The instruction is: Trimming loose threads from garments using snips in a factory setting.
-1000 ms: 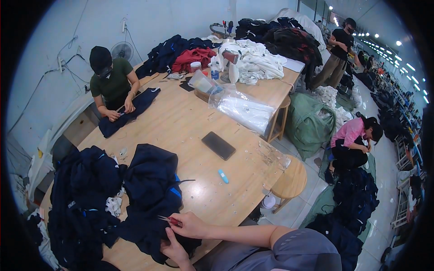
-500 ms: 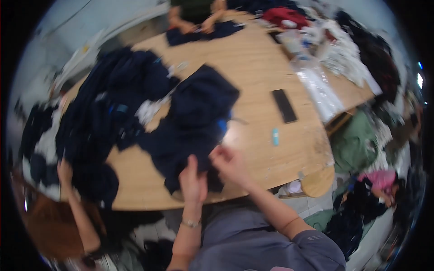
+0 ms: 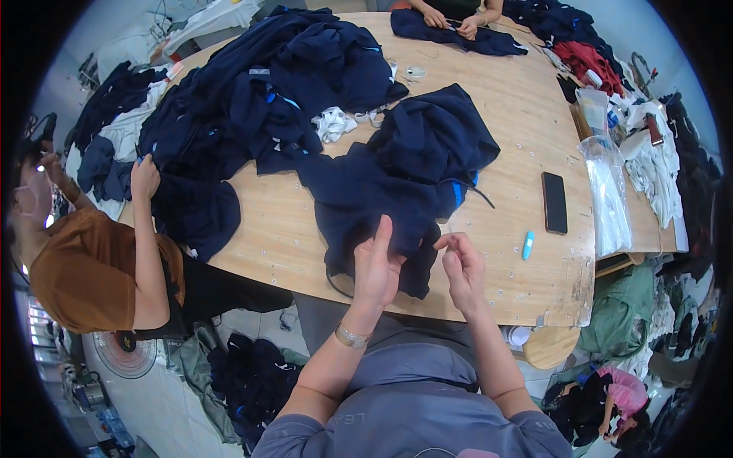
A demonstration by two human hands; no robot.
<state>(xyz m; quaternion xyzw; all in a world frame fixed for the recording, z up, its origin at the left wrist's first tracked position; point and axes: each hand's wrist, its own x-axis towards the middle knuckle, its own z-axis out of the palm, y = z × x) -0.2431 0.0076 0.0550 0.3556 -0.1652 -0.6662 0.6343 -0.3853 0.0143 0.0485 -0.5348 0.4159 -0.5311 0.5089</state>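
Note:
A navy garment point(image 3: 359, 183) lies bunched on the wooden table in front of me, with bright blue trim and a dark cord at its right side. My left hand point(image 3: 376, 267) is at its near edge, thumb raised away from loosely bent fingers, their tips against the dark cloth. Just right of the cloth is my right hand point(image 3: 464, 275), fingers curled in toward the thumb in a pinch. Whatever it may pinch is too small to make out.
A large navy clothing pile point(image 3: 259, 91) and white cloth strips point(image 3: 334, 124) lie left. Rightward are a phone point(image 3: 555, 202), a turquoise tube-shaped item point(image 3: 527, 246) and clear plastic bags point(image 3: 608, 198). A co-worker in brown point(image 3: 99, 267) stands left; another person's hands point(image 3: 467, 29) work at the far side.
My view has shifted left and down, so the table things appear farther right and higher. My right hand has drawn slightly away from the garment. The picture is sharper.

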